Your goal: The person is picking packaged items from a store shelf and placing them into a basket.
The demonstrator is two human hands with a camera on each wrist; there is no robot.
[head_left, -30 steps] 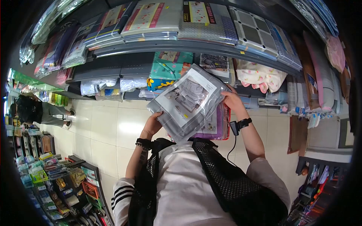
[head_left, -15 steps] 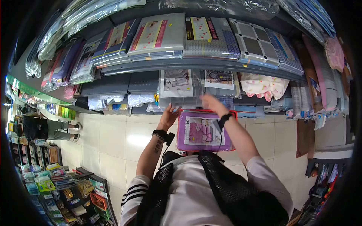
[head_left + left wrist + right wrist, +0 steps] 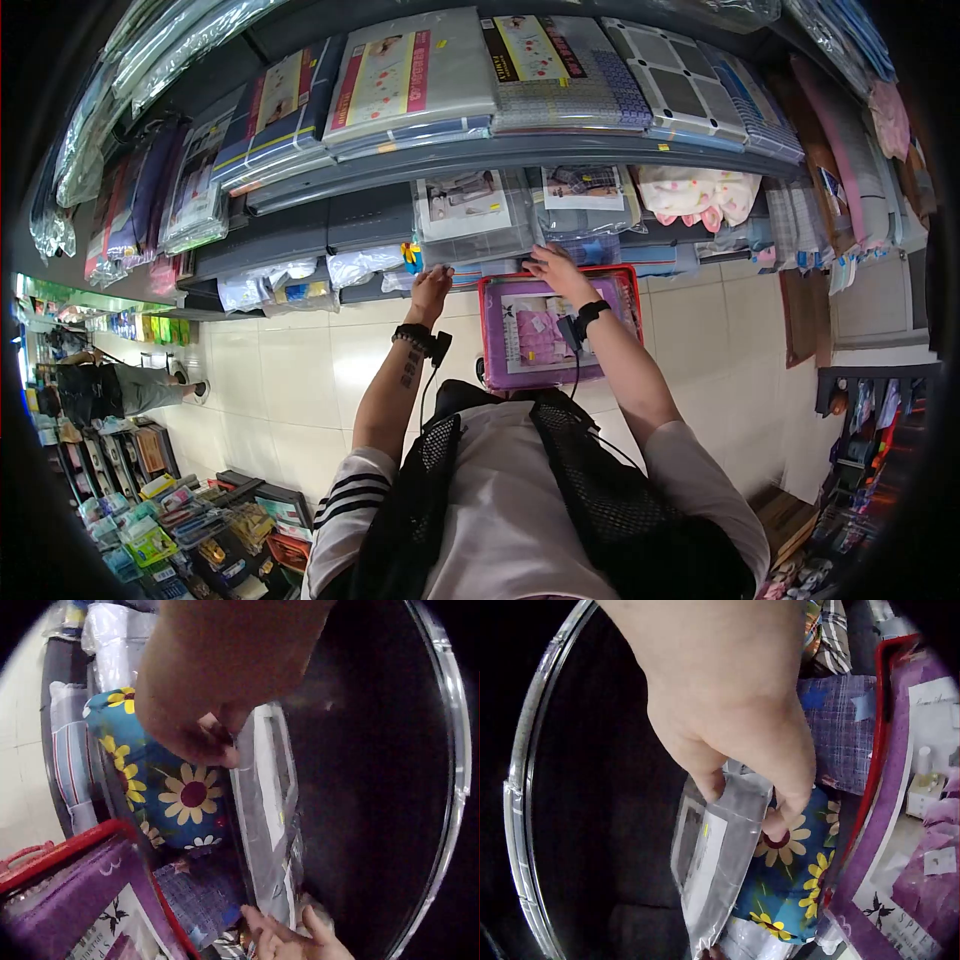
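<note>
A clear-wrapped grey bedding pack [image 3: 475, 240] with a white picture sheet lies on the lower shelf, its front edge toward me. My left hand [image 3: 430, 292] is at its front left corner, thumb and fingertips pinching the edge. At the opposite front corner, my right hand [image 3: 560, 274] has its thumb on top and its fingers below the edge. In the right wrist view, the thumb and fingers straddle the pack's end [image 3: 724, 817]. Blue fabric with yellow flowers [image 3: 184, 795] lies just beneath the pack in the left wrist view.
A purple bedding pack [image 3: 490, 340] with red edging [image 3: 634, 300] sits in front of my body. Another picture-labelled pack [image 3: 585, 190] lies right of the grey one. The upper shelf's edge [image 3: 400, 165] overhangs, with several packs above. A person [image 3: 130, 388] stands far left.
The grey pack has gone from above the purple pack, held in both hands, onto the lower shelf, covering the green pack there. My right hand has moved from over the pack to its front right corner.
</note>
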